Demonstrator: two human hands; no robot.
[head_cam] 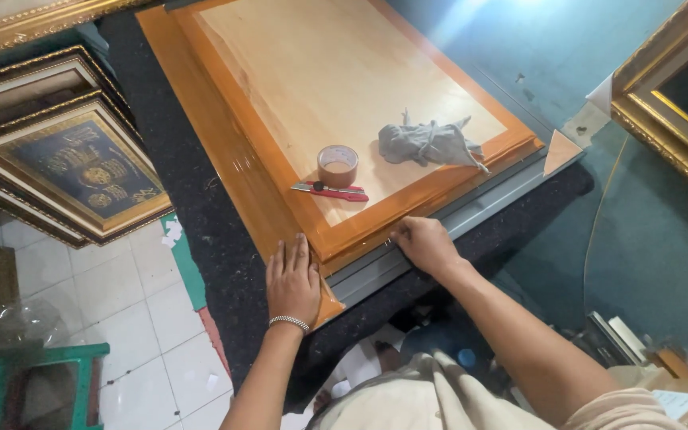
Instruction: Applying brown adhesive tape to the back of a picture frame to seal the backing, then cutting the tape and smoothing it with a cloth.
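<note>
A large wooden picture frame lies face down on a dark table, its pale backing board up. My left hand presses flat on the frame's near left corner, fingers together, a metal bracelet on the wrist. My right hand pinches along the near edge of the frame, where clear film or tape seems to run; what it grips is too thin to make out. On the backing board lie a roll of brown tape, a red utility knife and a crumpled grey rag.
The dark table ends near my body. Gold-framed pictures lean at the left above a white tiled floor. Another gold frame stands at the right by a teal wall. A green stool sits lower left.
</note>
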